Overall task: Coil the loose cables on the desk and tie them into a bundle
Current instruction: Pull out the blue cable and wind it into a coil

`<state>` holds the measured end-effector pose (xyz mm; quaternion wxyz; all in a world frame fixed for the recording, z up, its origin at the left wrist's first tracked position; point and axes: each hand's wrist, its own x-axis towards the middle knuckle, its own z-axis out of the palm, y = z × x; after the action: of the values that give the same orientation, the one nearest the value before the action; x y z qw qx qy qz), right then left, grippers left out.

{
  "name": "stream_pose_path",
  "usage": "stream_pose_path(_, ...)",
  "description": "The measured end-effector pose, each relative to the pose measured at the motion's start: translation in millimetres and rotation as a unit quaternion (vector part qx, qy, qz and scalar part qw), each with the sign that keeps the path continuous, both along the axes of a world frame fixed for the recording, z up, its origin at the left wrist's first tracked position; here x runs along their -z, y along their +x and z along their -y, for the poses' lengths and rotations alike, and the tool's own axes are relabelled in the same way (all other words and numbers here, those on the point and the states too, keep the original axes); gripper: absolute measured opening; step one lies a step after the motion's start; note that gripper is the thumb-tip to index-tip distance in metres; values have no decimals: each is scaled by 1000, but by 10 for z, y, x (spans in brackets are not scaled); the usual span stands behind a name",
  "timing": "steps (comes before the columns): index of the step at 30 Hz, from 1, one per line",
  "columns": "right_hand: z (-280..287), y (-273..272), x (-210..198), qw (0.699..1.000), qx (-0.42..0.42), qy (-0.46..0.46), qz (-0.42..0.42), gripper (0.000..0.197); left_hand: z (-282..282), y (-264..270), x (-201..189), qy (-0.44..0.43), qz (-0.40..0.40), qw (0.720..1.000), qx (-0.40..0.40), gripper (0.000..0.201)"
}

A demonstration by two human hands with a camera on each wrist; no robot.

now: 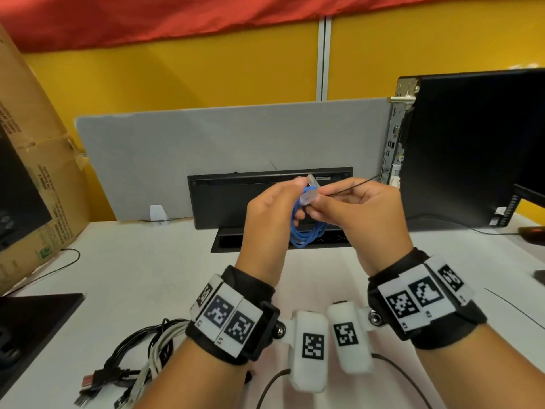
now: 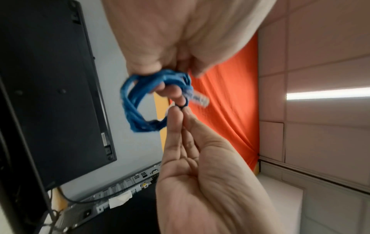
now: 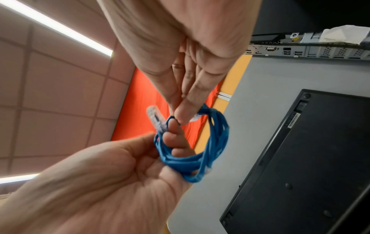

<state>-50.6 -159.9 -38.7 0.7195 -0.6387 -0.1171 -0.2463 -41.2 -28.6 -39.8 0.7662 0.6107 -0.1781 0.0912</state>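
Note:
A blue network cable (image 1: 306,231) (image 2: 132,109) (image 3: 216,142) is wound into a small coil and held in the air above the desk. My left hand (image 1: 283,199) (image 2: 168,88) (image 3: 176,139) grips the coil with fingers curled through the loops. A clear plug (image 1: 311,181) (image 2: 198,96) (image 3: 154,114) sticks up from the top of the coil. Right beside that plug, my right hand (image 1: 317,206) (image 2: 180,114) (image 3: 180,114) pinches a thin black tie (image 1: 354,185) (image 2: 183,106) between thumb and fingertips. The tie's free end trails off to the right.
A tangle of black and white cables (image 1: 141,349) lies on the white desk at lower left. A black keyboard (image 1: 236,196) leans on the grey divider (image 1: 177,149). A computer tower (image 1: 472,143) stands at the right and a cardboard box (image 1: 35,172) at the left.

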Motion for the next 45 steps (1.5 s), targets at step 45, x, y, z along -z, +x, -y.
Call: stream_pose_path(45, 218, 169, 81, 987, -30, -114, -106, 5, -101, 185, 135, 183, -38, 977, -99, 21)
